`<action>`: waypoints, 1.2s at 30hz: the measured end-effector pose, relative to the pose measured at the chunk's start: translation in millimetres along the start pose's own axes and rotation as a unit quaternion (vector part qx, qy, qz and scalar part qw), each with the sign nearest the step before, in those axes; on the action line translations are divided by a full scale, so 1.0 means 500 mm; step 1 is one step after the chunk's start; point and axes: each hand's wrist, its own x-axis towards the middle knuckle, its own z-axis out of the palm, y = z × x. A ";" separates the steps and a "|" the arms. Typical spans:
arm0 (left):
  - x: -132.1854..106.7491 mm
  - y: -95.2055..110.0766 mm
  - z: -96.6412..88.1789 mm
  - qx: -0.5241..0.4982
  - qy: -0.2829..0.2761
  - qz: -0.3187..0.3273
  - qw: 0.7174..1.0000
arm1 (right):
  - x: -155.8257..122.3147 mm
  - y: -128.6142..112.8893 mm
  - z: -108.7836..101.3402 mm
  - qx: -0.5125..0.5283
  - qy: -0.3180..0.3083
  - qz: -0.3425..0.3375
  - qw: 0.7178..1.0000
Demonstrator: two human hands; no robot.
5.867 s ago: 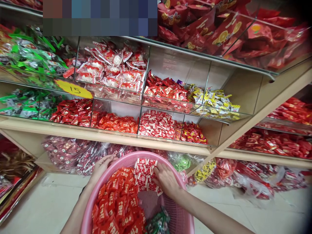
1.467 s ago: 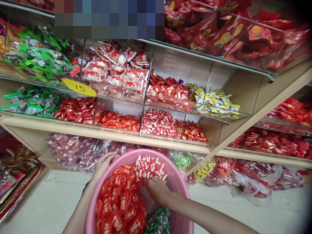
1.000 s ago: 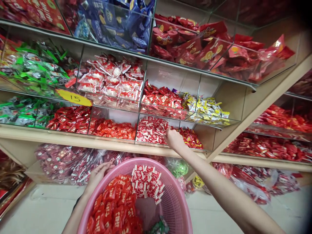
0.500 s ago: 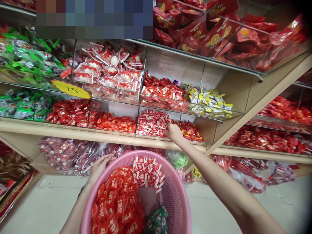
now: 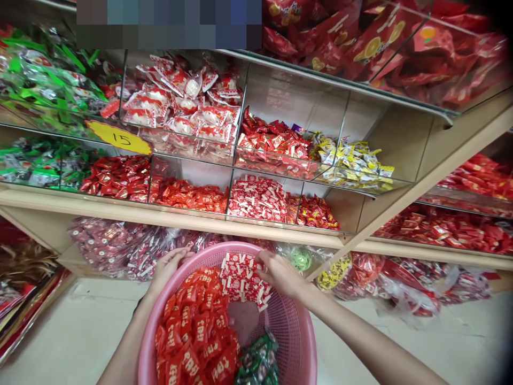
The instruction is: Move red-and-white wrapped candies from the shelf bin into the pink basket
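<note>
Head view: left hand [image 5: 168, 270] tight on round pink mesh basket [image 5: 294, 321]; right hand [image 5: 282, 275] on crinkly red-white sweets [image 5: 239, 279], fingers' grip unclear.

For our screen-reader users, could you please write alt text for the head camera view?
A person's left hand grips the rim of a pink basket while the right hand rests on red-and-white candies inside it, beside orange-red candies and green candies. Shelves of wrapped sweets fill the background.
</note>
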 end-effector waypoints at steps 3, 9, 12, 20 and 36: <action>0.001 0.000 -0.001 -0.008 0.000 -0.011 1.000 | -0.012 0.000 0.029 -0.040 -0.023 -0.003 0.999; -0.002 0.003 0.005 -0.031 -0.003 -0.021 0.999 | -0.035 -0.010 0.049 -0.069 -0.043 0.029 0.996; -0.001 0.002 0.005 -0.036 -0.001 -0.026 0.999 | -0.036 -0.024 0.054 -0.068 -0.042 0.046 0.996; 0.002 -0.003 0.002 -0.033 -0.005 -0.024 0.999 | -0.018 -0.040 0.074 -0.072 -0.047 0.079 0.993; -0.001 -0.002 0.001 -0.026 0.001 -0.021 0.999 | -0.028 -0.023 0.075 -0.042 0.011 0.076 0.996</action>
